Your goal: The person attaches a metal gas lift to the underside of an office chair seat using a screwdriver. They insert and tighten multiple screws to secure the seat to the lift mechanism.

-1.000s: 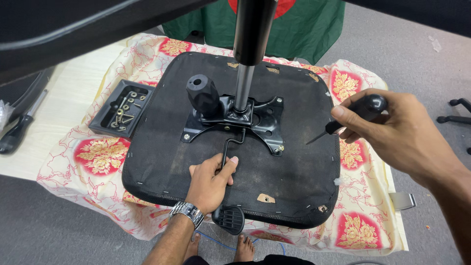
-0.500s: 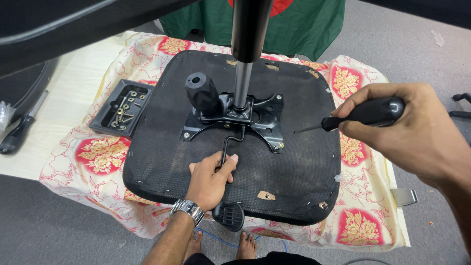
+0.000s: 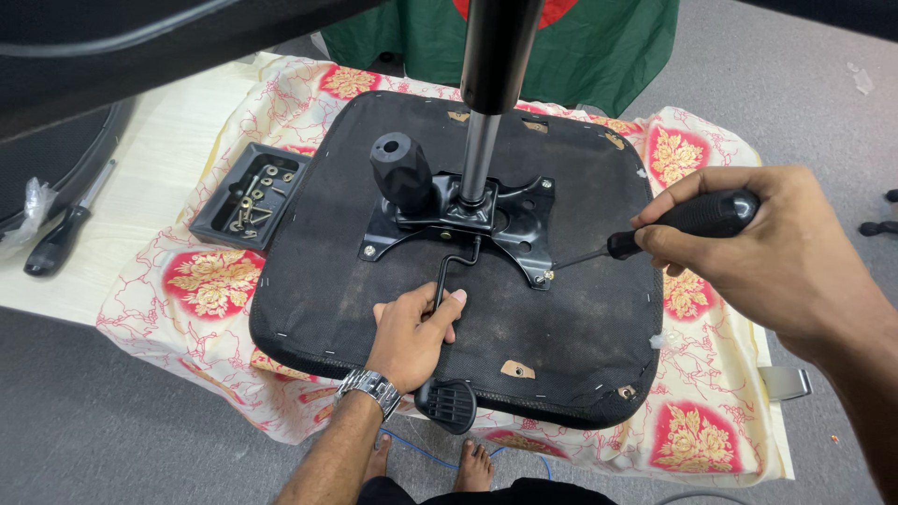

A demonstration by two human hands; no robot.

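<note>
An upturned black chair seat (image 3: 580, 355) lies on a table, with a black metal mechanism plate (image 3: 510, 220) screwed to it. A gas cylinder (image 3: 482, 150) stands up from the plate beside a black knob (image 3: 400, 168). My left hand (image 3: 412, 337) lies flat on the seat over the thin lever rod (image 3: 447, 271), just above the lever paddle (image 3: 447, 404). My right hand (image 3: 776, 252) grips a black-handled screwdriver (image 3: 692, 217). Its tip touches a screw (image 3: 541, 277) at the plate's near right corner.
A black tray (image 3: 251, 198) holding several screws sits left of the seat on a cream and red floral cloth (image 3: 215, 281). A second black-handled screwdriver (image 3: 61, 238) lies at the far left. Green fabric (image 3: 599, 47) hangs behind. My bare feet (image 3: 468, 463) show below the table edge.
My right hand has swung the screwdriver to point left and lowered its tip onto the corner screw. My left hand has stayed on the seat.
</note>
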